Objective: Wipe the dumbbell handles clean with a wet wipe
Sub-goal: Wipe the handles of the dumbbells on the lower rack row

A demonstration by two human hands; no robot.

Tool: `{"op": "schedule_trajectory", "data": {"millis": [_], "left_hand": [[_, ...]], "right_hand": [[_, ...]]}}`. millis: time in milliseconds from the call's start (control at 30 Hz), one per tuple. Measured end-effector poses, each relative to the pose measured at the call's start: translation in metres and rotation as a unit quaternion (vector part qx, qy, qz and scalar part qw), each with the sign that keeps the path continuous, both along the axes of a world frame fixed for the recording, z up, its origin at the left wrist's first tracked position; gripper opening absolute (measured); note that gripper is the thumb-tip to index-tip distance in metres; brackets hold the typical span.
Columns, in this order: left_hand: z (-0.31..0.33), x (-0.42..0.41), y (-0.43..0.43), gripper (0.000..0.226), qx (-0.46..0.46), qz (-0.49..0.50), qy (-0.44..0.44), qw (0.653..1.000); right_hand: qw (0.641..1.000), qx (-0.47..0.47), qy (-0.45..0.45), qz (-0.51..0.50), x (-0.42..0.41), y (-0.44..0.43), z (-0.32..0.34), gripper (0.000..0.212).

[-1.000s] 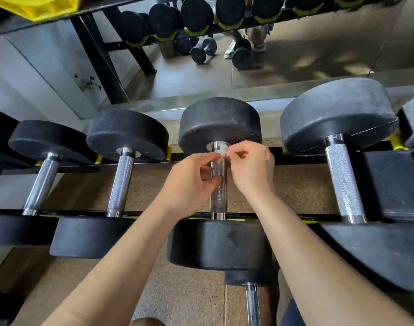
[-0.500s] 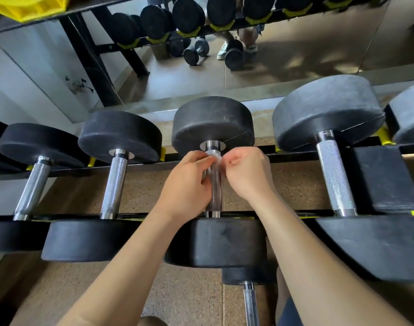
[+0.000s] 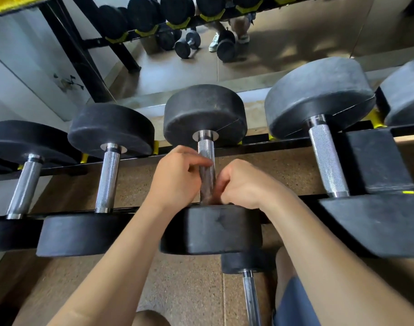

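Note:
The middle dumbbell has black rubber heads [image 3: 204, 114] and a knurled steel handle [image 3: 206, 149], and it lies across the black rack rails. My left hand [image 3: 177, 177] presses against the handle's left side, thumb and fingers curled on it. My right hand [image 3: 242, 184] is wrapped around the lower end of the handle, just above the near head [image 3: 210, 229]. No wet wipe shows; anything between my fingers and the steel is hidden. The upper handle is bare.
More dumbbells lie on the rack, with handles to the left [image 3: 108, 177] and to the right [image 3: 326, 161]. A mirror [image 3: 283, 43] behind reflects the rack and floor. Another dumbbell [image 3: 249, 295] sits on a lower tier near my knee [image 3: 293, 302].
Both hands slid down the handle from its top collar toward the near head. The white scrap of wipe seen between the fingertips earlier is out of sight now.

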State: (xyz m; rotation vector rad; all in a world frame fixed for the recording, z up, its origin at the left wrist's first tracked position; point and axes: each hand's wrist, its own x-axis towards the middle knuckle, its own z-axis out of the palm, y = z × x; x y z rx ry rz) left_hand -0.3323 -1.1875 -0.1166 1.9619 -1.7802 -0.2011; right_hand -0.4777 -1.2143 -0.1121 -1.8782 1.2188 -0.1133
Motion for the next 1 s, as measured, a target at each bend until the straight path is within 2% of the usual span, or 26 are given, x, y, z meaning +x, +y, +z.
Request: {"op": "schedule_trajectory", "data": {"millis": [100,167,267,367,467,600,667,733,867,933,1000], "left_hand": [[0.004,-0.002,0.003,0.043,0.008,0.015,0.013,1.000],[0.007,-0.002,0.007,0.043,0.024,0.048,0.052,0.997],[0.007,0.003,0.018,0.038,0.057,0.075,0.123,0.988],[0.007,0.009,0.029,0.024,0.104,0.063,0.217,0.969],[0.006,0.010,0.032,0.009,0.132,0.045,0.275,0.951],[0.007,0.012,0.028,0.023,0.149,0.030,0.281,0.947],[0.009,0.011,0.029,0.022,0.150,0.026,0.290,0.945],[0.010,0.011,0.028,0.017,0.138,0.029,0.299,0.944],[0.009,0.020,0.026,0.017,0.099,0.072,0.289,0.949],[0.007,0.026,0.026,0.017,0.107,0.083,0.298,0.945],[0.003,0.029,0.026,0.016,0.119,0.081,0.277,0.950]], "right_hand": [[0.993,-0.114,0.020,0.033,0.019,-0.002,0.005,0.021],[0.978,-0.192,0.049,0.071,0.029,-0.001,0.009,0.025],[0.957,-0.235,0.085,0.150,0.022,-0.003,0.014,0.014],[0.942,-0.265,0.119,0.170,0.008,-0.012,0.011,0.025],[0.958,-0.240,0.070,0.138,0.002,-0.020,-0.001,0.029],[0.974,-0.209,-0.014,0.080,0.001,-0.020,-0.006,0.013],[0.978,-0.191,-0.063,0.051,0.005,-0.018,-0.003,0.018],[0.982,-0.170,-0.070,0.042,0.010,-0.018,-0.001,0.017],[0.986,-0.035,-0.147,-0.075,0.003,-0.027,-0.002,0.014],[0.978,0.019,-0.161,-0.131,-0.002,-0.029,-0.005,0.012],[0.977,-0.006,-0.139,-0.163,0.000,-0.028,-0.007,0.006]]}}
